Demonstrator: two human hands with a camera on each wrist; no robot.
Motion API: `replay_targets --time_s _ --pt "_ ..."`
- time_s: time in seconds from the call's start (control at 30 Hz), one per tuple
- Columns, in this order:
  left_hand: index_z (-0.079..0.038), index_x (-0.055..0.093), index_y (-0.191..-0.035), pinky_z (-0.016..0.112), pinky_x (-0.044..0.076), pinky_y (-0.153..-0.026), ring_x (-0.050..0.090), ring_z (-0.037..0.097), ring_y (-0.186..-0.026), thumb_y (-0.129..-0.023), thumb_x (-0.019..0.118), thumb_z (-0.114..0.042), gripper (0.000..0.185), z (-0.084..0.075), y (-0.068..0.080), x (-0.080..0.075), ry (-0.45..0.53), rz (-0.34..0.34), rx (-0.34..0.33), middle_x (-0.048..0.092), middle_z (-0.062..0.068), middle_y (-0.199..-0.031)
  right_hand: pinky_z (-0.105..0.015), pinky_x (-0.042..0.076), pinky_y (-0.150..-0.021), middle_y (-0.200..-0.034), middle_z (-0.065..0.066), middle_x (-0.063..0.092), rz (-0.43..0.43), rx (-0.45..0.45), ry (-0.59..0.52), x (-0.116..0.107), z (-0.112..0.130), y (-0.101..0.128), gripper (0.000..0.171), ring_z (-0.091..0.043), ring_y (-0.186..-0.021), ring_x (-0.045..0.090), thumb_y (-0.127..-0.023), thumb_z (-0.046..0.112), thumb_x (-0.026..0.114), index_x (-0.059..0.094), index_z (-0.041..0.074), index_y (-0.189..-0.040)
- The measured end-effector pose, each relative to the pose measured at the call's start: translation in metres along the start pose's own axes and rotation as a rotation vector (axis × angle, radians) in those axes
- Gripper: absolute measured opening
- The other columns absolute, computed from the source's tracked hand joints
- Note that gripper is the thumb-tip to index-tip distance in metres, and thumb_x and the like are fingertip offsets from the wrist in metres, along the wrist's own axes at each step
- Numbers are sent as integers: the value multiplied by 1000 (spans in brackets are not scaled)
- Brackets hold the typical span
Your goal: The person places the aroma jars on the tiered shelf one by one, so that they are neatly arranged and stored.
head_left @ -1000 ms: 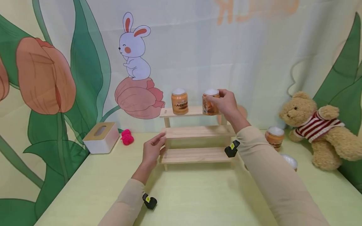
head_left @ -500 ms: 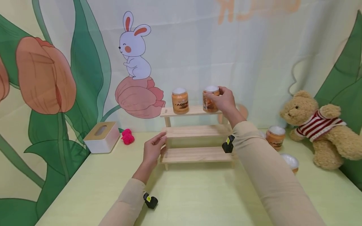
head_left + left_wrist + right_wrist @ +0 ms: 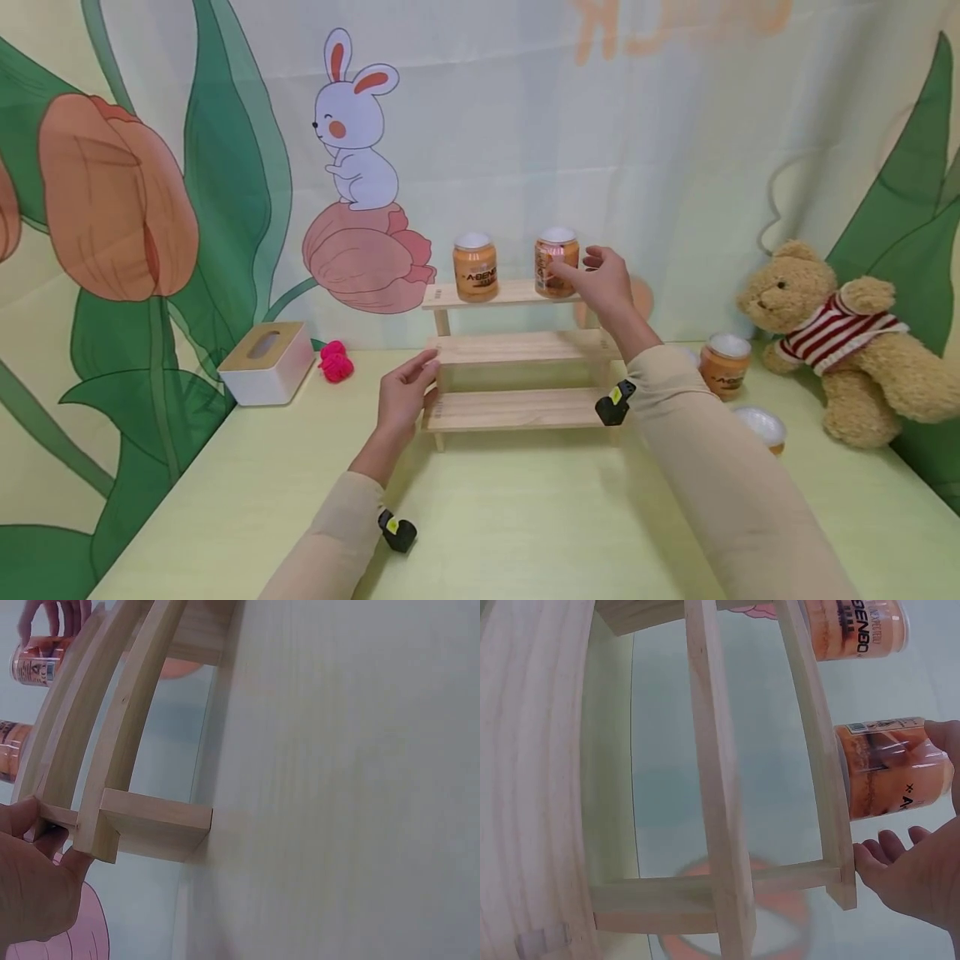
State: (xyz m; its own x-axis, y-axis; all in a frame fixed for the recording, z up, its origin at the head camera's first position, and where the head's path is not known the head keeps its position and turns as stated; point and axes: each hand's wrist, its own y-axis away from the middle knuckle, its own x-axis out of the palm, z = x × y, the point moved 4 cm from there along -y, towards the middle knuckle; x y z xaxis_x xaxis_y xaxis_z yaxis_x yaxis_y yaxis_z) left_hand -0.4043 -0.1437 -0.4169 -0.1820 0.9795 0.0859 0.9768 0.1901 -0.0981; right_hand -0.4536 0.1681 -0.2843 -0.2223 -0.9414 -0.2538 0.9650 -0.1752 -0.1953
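Note:
On the top tier of a three-tier wooden shelf [image 3: 517,347] stand two orange-labelled cans with whitish tops. My right hand [image 3: 604,283] is at the right-hand can [image 3: 556,265]. Its thumb lies by the can's front, while the other fingers are spread off it, as the right wrist view also shows. Whether the thumb still touches the can I cannot tell. The left-hand can [image 3: 476,268] stands upright, away from both hands. At the shelf's left end, my left hand [image 3: 402,393] grips the wooden side, thumb and fingers around its edge in the left wrist view.
More orange cans, one a standing can [image 3: 725,367] and one a nearer can [image 3: 763,429], sit on the table right of the shelf. A teddy bear [image 3: 840,342] leans behind them. At left are a tissue box [image 3: 267,364] and a pink yarn bundle [image 3: 335,362].
The right hand's fingers have loosened from the right-hand can and drawn slightly right. That can has shifted slightly back on the top tier. The left hand has stayed at the shelf.

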Motion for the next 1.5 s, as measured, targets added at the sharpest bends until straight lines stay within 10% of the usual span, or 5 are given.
replay_targets --time_s 0.9,1.5 --pt "-9 71 -126 42 56 -90 64 31 -111 -96 70 -16 31 0 2 1 5 -5 -1 66 8 -97 -46 43 -106 -140 -11 50 69 -218 -112 -32 -4 96 69 -25 -131 47 -89 34 77 48 6 -145" --pt "-10 70 -127 35 57 -87 61 35 -118 -96 70 -16 31 -1 1 1 0 6 -10 64 5 -97 -30 47 -98 -138 -13 55 99 -279 25 -80 -15 107 63 -28 -130 49 -93 31 74 49 5 -145"
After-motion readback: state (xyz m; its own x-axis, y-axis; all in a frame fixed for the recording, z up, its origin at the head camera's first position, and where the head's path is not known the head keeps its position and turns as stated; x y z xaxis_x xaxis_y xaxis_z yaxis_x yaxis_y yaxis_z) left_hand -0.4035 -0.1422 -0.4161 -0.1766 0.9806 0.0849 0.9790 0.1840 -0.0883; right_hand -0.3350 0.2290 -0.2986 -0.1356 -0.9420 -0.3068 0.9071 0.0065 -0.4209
